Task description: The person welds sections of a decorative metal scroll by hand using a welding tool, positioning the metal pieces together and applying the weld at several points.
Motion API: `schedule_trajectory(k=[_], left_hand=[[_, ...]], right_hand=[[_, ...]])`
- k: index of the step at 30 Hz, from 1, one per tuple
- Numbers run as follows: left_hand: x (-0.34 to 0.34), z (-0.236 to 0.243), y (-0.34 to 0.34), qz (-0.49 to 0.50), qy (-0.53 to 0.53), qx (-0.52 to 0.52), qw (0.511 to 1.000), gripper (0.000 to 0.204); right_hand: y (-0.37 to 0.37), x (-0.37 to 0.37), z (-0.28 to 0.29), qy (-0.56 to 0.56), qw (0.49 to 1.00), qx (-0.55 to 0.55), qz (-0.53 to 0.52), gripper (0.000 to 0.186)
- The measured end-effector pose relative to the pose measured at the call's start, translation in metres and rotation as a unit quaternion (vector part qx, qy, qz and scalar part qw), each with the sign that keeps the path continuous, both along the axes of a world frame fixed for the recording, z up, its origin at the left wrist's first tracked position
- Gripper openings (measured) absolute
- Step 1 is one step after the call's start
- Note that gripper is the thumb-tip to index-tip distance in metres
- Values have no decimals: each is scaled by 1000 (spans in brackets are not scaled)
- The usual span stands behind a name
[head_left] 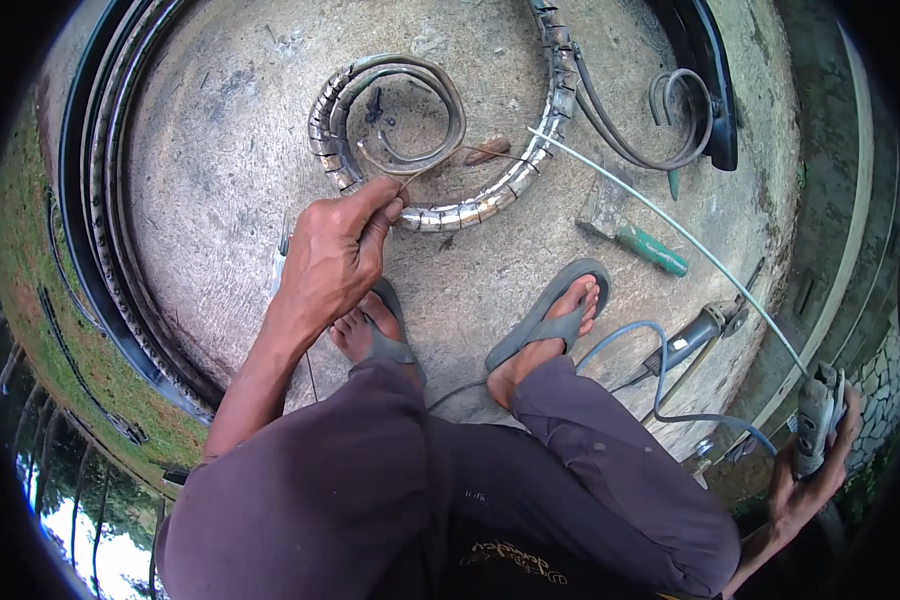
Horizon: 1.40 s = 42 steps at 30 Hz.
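On the concrete in front of me lies a scroll of shiny metal pipe (pixel 475 207), bent into a curl, with many slits cut along it. My left hand (pixel 345 240) is closed beside the curl, its fingertips pinching a thin wire (pixel 432 168) that runs right across the scroll. At the far right, my right hand (pixel 815 475) grips a welding electrode holder (pixel 820 415). A long pale welding rod (pixel 670 222) sticks out of the holder, and its tip appears over the right side of the pipe. I cannot tell whether the tip touches the metal.
A hammer with a green handle (pixel 655 250) and a power tool with a dark body (pixel 692 337) lie to the right. A blue-grey cable (pixel 660 375) runs to the holder. Smaller bent rods (pixel 705 135) curl at upper right; long curved metal strips (pixel 95 200) border the left. My sandalled feet (pixel 560 320) stand close by.
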<state>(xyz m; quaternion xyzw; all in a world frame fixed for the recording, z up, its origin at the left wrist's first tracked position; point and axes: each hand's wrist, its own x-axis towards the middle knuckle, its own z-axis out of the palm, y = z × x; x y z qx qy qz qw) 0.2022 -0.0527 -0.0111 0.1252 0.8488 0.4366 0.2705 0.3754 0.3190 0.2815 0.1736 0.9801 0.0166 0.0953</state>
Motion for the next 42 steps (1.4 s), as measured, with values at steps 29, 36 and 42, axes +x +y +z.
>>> schedule_trajectory(k=[29, 36, 42], left_hand=[[2, 1, -2, -8, 6, -26, 1000, 14], [6, -2, -2, -24, 55, -21, 998, 14], [8, -4, -3, -33, 77, -17, 996, 16]], right_hand=[[-12, -8, -8, -11, 1000, -3, -15, 91], [-5, 2, -5, -18, 998, -11, -57, 89], [-7, -1, -7, -10, 1000, -3, -1, 88]])
